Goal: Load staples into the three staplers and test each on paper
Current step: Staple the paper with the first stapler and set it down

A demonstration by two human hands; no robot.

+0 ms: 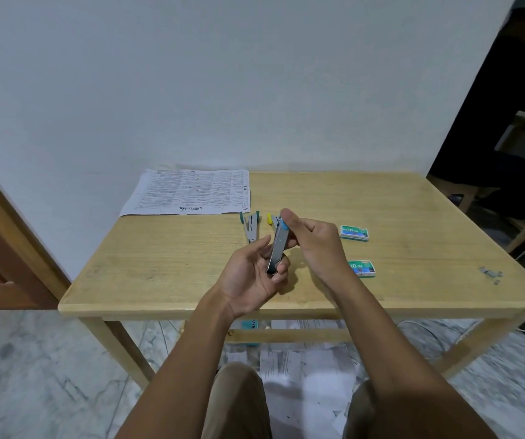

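Left hand (251, 274) grips the blue stapler (277, 248) at its base; right hand (313, 240) pinches its blue tip (two-handed hold presumably steadies it for loading).

Not much going on body-wise; left forearm (191, 359) and right forearm (391, 343) are both bare right to the frame's edge; left hand (253, 275) and right hand (316, 245) bare too; plain khaki trousers (239, 403) over both knees, kinda blurry; right thumbnail (287, 213) looks short
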